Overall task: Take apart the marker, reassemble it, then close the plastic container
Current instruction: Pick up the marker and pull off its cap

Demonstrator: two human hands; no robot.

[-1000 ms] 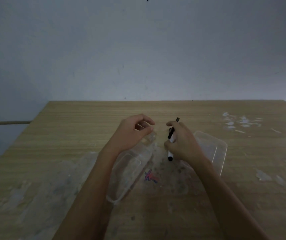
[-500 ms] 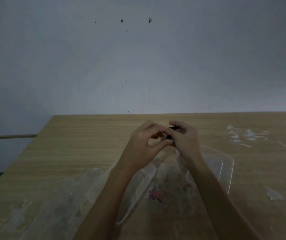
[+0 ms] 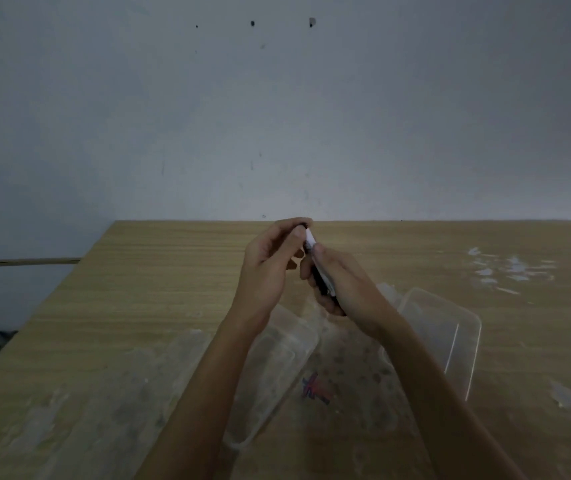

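- The marker [image 3: 317, 265] is up in the air above the table, held between both hands, and tilted so its far end points up and away.
- The right hand [image 3: 342, 289] is wrapped around the low part of the marker and grips it tight.
- The left hand [image 3: 270, 265] pinches the top end of the marker with thumb and fingertips [image 3: 299, 232].
- It looks like the marker step is the one going on, not the box step. I cannot tell if the top piece is coming off or going back on.
- If the piece is going on, the next move needs a straight push along the marker until it sits snug. If it is coming off, it needs a straight pull while the right hand holds firm.
- The plastic container [image 3: 464, 327] lies open on the table just under the right arm, with nothing in it that I can see.
- Its clear lid [image 3: 277, 368] lies flat beside it, under the left arm. The box is not closed yet.
- The wooden table [image 3: 159, 292] has pale smudges and a small red and blue mark [image 3: 317, 389] between the two arms.
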